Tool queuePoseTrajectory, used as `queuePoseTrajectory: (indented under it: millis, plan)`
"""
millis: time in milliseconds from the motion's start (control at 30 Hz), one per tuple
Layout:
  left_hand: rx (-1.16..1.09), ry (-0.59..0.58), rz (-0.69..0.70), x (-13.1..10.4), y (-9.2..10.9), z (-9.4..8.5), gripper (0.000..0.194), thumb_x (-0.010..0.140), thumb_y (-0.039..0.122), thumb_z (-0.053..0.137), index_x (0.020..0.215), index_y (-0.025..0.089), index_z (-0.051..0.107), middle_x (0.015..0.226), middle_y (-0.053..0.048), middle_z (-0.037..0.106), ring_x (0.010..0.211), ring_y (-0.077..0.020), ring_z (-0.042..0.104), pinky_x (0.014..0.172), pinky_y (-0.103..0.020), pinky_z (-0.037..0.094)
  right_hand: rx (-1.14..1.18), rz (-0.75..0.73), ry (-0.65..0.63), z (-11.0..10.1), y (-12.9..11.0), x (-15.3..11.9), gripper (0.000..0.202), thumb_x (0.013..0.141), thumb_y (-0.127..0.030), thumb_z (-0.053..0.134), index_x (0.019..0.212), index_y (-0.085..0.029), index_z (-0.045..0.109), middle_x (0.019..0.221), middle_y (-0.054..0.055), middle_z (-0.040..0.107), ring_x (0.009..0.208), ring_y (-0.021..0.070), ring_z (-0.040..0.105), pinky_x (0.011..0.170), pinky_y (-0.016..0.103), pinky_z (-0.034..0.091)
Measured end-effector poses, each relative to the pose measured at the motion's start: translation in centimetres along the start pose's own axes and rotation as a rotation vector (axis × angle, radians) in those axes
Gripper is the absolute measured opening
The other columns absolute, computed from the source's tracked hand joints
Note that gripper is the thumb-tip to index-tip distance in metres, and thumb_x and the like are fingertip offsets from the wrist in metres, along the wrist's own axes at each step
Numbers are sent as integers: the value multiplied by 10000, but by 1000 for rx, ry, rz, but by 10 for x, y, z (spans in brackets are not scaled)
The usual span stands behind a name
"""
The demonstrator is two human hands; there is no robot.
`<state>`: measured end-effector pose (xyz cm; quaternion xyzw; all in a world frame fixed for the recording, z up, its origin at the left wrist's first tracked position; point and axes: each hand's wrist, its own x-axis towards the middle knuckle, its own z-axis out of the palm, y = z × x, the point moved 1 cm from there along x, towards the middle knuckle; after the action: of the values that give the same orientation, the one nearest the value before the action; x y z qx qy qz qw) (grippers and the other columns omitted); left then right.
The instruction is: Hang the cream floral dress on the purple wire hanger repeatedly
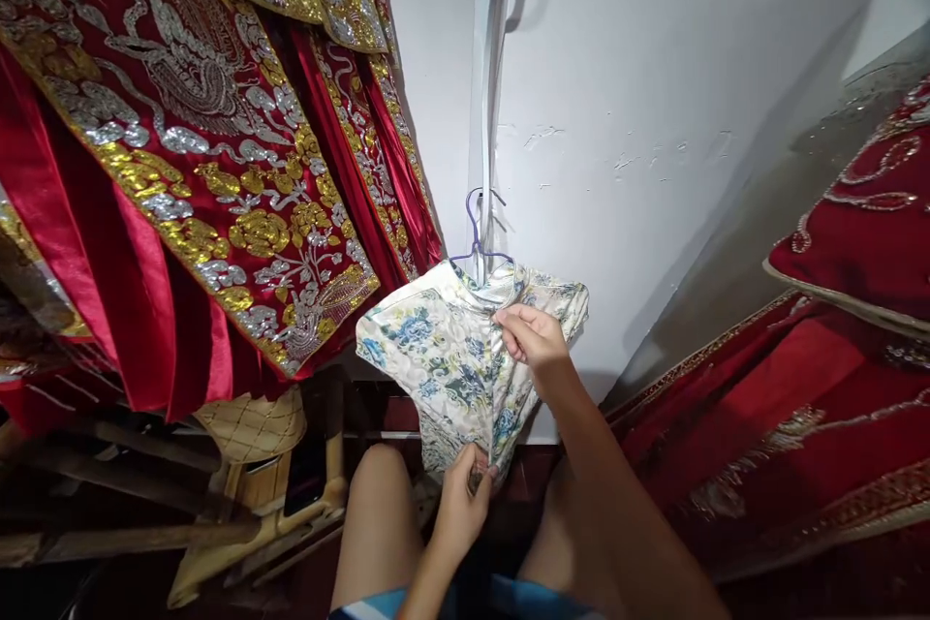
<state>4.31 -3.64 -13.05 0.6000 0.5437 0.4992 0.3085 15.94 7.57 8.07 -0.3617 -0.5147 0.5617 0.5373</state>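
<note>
A cream garment with blue and green flowers hangs on a purple hanger in front of the white wall. With fingers pinched, my right hand holds the garment's front edge just below the collar. Lower down, my left hand grips the front near the hem, its fingers curled round the cloth. Between the two hands the front edge runs nearly straight. The fabric held inside the fingers is mostly hidden.
Red garments with gold and silver sequins hang at the left. More red embroidered cloth is at the right. A bamboo chair stands lower left. The person's bare knees are below the garment.
</note>
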Motion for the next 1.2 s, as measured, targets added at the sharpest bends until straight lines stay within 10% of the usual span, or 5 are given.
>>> queuePoseTrajectory:
  millis: [233, 600, 933, 1200]
  plan:
    - [-47, -48, -8, 13, -4, -24, 185, 910, 336, 575, 797, 199, 523, 759, -28, 574, 738, -187, 554, 699, -290, 451, 50, -16, 176, 28, 22, -24, 264, 791, -435, 684, 712, -194, 608, 454, -78, 418, 439, 90, 303, 458, 256, 229]
    - [-111, 269, 376, 101, 115, -93, 124, 966, 301, 596, 1028, 203, 642, 938, -36, 637, 879, -165, 602, 828, -278, 474, 34, -140, 111, 24, 6, -11, 244, 790, -413, 716, 777, -184, 635, 464, -64, 485, 432, 93, 377, 439, 241, 260]
    - [-73, 209, 232, 64, 84, -74, 129, 995, 302, 554, 1018, 201, 631, 922, -36, 637, 843, -164, 592, 783, -274, 459, 65, -102, 54, 18, 16, -6, 341, 743, -490, 763, 758, -182, 617, 453, -66, 468, 426, 81, 345, 431, 234, 253]
    - [104, 215, 430, 94, 117, -96, 251, 1009, 252, 532, 1239, 229, 632, 1033, -50, 676, 895, -159, 620, 838, -279, 474, 83, -109, 41, 20, 24, 0, 324, 748, -481, 745, 748, -184, 616, 451, -64, 474, 419, 82, 351, 425, 230, 263]
